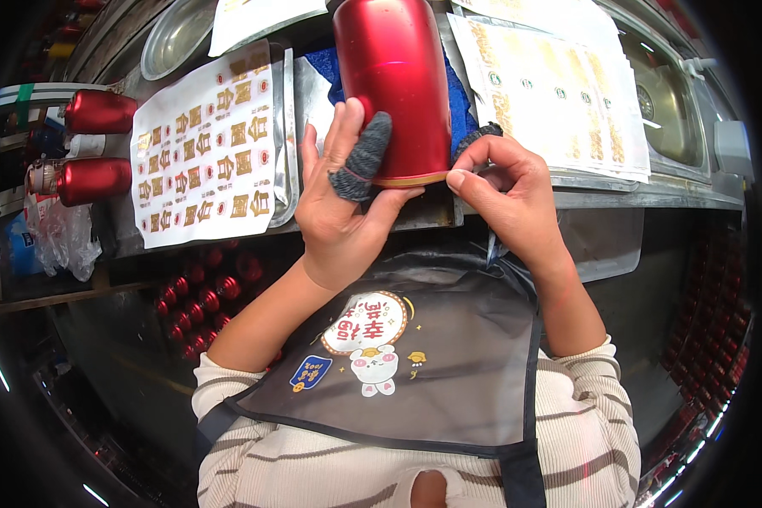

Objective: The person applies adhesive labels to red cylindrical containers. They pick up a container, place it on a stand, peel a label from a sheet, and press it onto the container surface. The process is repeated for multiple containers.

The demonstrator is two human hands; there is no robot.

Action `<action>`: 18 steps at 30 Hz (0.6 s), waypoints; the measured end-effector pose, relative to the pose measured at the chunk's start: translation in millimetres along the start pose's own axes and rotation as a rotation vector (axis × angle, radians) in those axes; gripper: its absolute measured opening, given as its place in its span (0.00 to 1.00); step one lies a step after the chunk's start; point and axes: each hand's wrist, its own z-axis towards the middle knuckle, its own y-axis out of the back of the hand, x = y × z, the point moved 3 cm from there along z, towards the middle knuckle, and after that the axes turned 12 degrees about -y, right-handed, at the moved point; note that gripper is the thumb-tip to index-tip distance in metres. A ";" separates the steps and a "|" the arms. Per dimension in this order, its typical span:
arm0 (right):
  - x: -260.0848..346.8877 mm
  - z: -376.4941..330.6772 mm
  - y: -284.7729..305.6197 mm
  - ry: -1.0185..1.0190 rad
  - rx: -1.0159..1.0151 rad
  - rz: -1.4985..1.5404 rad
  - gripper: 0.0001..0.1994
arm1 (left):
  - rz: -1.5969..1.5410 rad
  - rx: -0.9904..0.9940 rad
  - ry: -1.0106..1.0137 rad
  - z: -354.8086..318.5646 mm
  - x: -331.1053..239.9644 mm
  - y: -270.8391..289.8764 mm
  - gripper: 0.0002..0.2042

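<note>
Both hands, left hand and right hand, pinch the red bottle's lower edge.

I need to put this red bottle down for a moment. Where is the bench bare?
Little room: the metal strip at the near edge below the red bottle, between the two hands, left hand, right hand. Decal sheets fill the left tray; more sheets cover the right.

A labelling workshop: sticker sheets and red bottles crowd a metal bench.
</note>
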 end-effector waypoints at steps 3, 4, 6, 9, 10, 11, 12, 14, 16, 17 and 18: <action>3.6 -2.7 2.0 -0.035 0.031 0.019 0.05 | 0.016 0.019 -0.009 -16.7 0.2 10.6 0.28; 2.7 -3.2 3.3 -0.049 0.037 0.033 0.05 | 0.035 0.050 -0.016 -23.6 1.0 12.8 0.29; -1.3 -2.6 4.0 -0.012 0.000 -0.016 0.06 | 0.077 0.110 -0.021 -38.8 0.8 16.5 0.30; -3.3 -0.6 5.1 -0.023 -0.002 0.007 0.05 | 0.050 0.105 0.001 -40.3 -0.2 11.5 0.32; -3.8 0.3 5.1 -0.036 0.006 0.030 0.04 | 0.047 0.096 -0.019 -38.5 -0.2 10.0 0.33; -5.5 0.8 4.2 -0.032 0.011 0.046 0.04 | 0.068 0.095 -0.042 -38.1 -0.7 9.2 0.28; -6.4 1.7 4.9 -0.036 0.004 0.045 0.05 | 0.094 0.104 -0.090 -35.1 -1.1 9.0 0.27; -7.9 3.0 6.1 -0.044 -0.011 0.042 0.06 | 0.148 0.121 -0.185 -27.4 -2.7 9.5 0.24; -7.5 3.3 5.7 -0.062 0.002 0.046 0.06 | 0.193 0.158 -0.252 -20.1 -7.6 8.5 0.21; -7.3 3.5 5.4 -0.071 0.009 0.047 0.06 | 0.216 0.177 -0.285 -15.8 -10.5 8.3 0.20; -6.7 3.8 5.3 -0.068 0.008 0.041 0.06 | 0.245 0.196 -0.298 -11.4 -12.7 8.7 0.20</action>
